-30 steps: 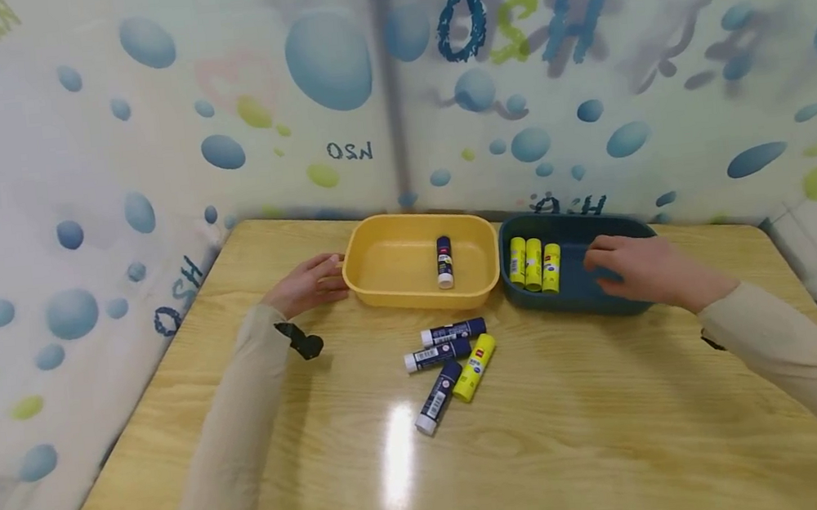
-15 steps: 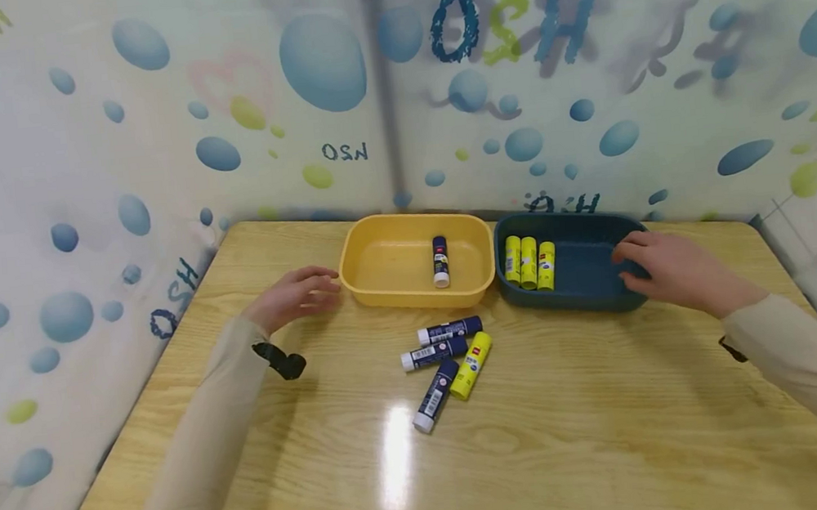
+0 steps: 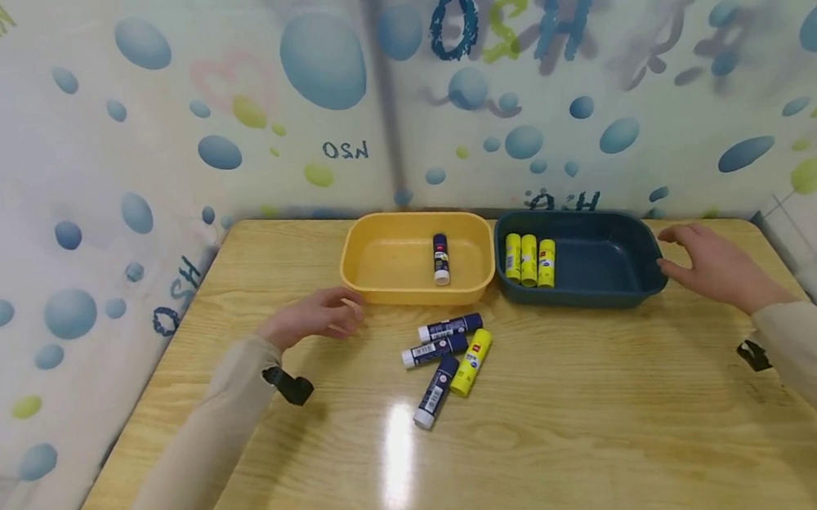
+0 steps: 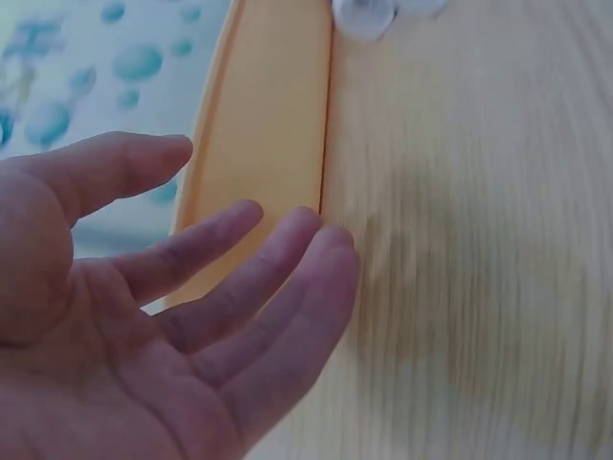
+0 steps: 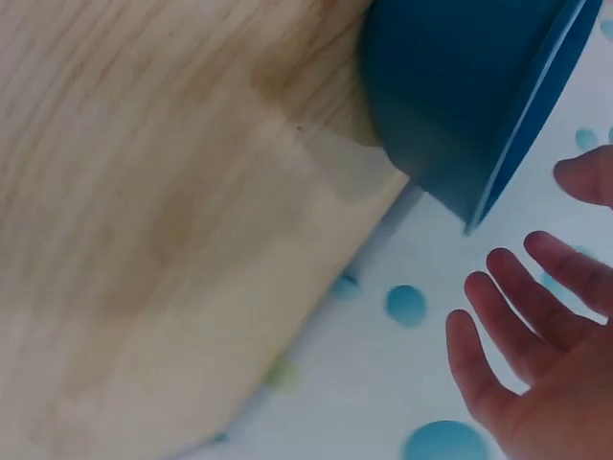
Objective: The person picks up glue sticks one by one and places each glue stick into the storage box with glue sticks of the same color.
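My left hand [image 3: 314, 316] hovers by the near left corner of the yellow bin [image 3: 386, 257], fingers relaxed and holding nothing. My right hand [image 3: 712, 265] is at the right end of the dark blue bin [image 3: 601, 265]; its fingers are spread and nothing is in them. In the right wrist view a gap shows between the fingers and the bin's rim [image 5: 522, 125]. One navy glue stick [image 3: 441, 260] lies in the yellow bin. Three yellow glue sticks [image 3: 530, 260] lie side by side at the left of the blue bin.
On the table [image 3: 580, 427], in front of the bins, lie three navy glue sticks [image 3: 436, 392] with white ends and one yellow glue stick [image 3: 471, 363]. A patterned wall [image 3: 251, 81] stands close behind both bins. The bins stand side by side.
My right hand has moved from over the blue bin's inside to beyond its right end. My left hand has left the yellow bin's left side and come nearer its front corner.
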Demonstrator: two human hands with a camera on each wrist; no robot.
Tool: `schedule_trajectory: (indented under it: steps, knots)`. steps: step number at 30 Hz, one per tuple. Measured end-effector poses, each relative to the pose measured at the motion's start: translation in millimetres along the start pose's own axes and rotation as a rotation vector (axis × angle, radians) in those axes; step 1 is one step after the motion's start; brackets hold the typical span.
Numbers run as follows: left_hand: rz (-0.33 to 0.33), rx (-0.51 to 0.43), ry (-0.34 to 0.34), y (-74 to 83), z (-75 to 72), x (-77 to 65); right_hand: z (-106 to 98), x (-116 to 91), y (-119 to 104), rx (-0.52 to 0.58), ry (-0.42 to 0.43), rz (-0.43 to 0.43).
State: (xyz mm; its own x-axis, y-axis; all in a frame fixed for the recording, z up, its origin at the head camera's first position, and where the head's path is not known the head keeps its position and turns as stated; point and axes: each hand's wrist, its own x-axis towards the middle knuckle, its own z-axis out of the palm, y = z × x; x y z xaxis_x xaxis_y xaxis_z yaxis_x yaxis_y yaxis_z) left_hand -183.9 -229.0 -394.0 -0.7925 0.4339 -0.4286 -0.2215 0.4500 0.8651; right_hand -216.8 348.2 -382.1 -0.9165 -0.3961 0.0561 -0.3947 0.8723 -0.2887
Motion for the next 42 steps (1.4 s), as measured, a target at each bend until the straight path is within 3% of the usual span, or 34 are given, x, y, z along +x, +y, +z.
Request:
schedule_trajectory:
  steps: [5, 13, 24, 37, 42]
  knots:
    - [0.034, 0.067, -0.047, 11.5, 23.2, 3.1, 5.0, 0.1, 10.9, 0.167, -0.026, 0.083]
    - [0.038, 0.214, -0.085, 23.0, 50.5, 10.6, 12.4, -2.3, 23.9, 0.339, -0.16, 0.224]
    - [0.061, 0.44, -0.091, 31.5, 64.8, 21.6, 23.4, 2.1, 37.2, 0.708, -0.22, 0.224]
    - [0.105, 0.729, -0.073, 47.2, 80.6, 49.5, 30.0, 10.1, 42.7, 0.93, -0.216, 0.291]
    - [0.086, 0.863, -0.083, 59.0, 89.6, 55.9, 26.8, 15.6, 46.1, 0.991, -0.284, 0.327]
